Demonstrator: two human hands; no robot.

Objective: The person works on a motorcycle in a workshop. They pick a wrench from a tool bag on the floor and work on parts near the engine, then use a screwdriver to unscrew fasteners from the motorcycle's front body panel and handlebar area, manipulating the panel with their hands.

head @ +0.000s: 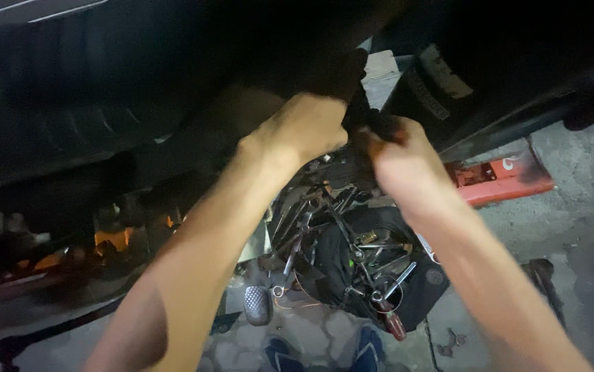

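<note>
Nearest: blue shoes (324, 353) on concrete floor (586, 227), pile of wrenches (338, 248) on black bag (421, 282) just ahead. Above: left hand (307, 127) curled shut, right hand (404, 158) clenched, both on dark part (369, 120) under vehicle (138, 76). Beyond: red jack (500, 179).

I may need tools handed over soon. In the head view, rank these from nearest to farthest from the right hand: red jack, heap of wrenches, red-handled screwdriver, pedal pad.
From the right hand:
1. Red jack, just to its right on the concrete.
2. Heap of wrenches, below the hand.
3. Red-handled screwdriver, at the heap's lower edge.
4. Pedal pad, lower left, under the left forearm.
</note>
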